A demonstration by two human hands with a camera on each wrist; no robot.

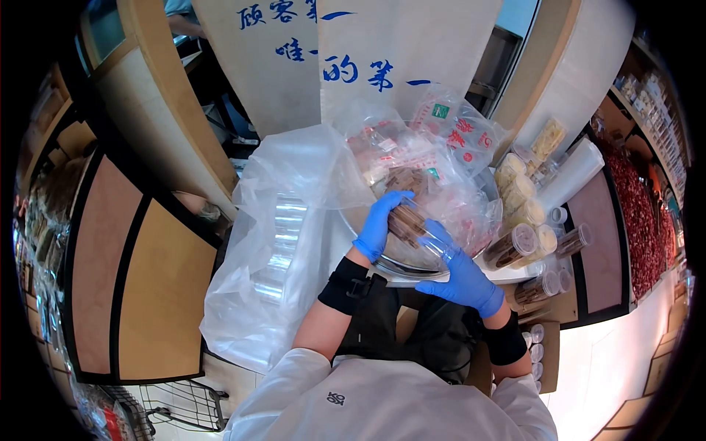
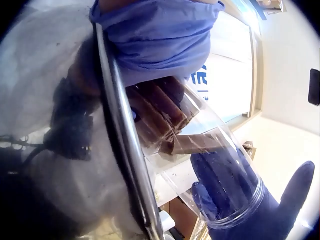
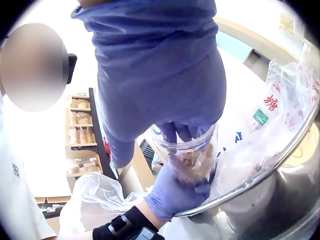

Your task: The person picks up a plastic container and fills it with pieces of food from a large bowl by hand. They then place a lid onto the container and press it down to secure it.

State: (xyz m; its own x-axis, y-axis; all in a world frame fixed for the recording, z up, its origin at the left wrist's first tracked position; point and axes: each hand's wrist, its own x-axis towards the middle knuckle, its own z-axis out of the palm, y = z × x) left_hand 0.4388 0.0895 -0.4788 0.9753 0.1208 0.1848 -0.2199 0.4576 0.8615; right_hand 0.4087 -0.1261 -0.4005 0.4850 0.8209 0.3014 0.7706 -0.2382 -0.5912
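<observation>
My gloved left hand (image 1: 377, 226) holds a clear plastic jar (image 2: 212, 122) near its base, tilted over the rim of a metal basin (image 1: 401, 269). Brown slab-like pieces (image 2: 160, 112) lie inside the jar, one further along towards the mouth. My gloved right hand (image 1: 468, 283) is at the jar's mouth, its fingers reaching into it and its thumb spread outside. In the right wrist view, the jar's rim (image 3: 187, 145) rings those fingers. Printed plastic bags (image 1: 460, 136) fill the basin.
Left of the basin, translucent plastic sheeting (image 1: 254, 294) covers a row of clear cylinders. Filled jars (image 1: 511, 246) crowd the right side, beside a white roll (image 1: 577, 173). A white panel with blue writing (image 1: 401, 44) stands behind. Below right is a box of lidded jars (image 1: 537, 353).
</observation>
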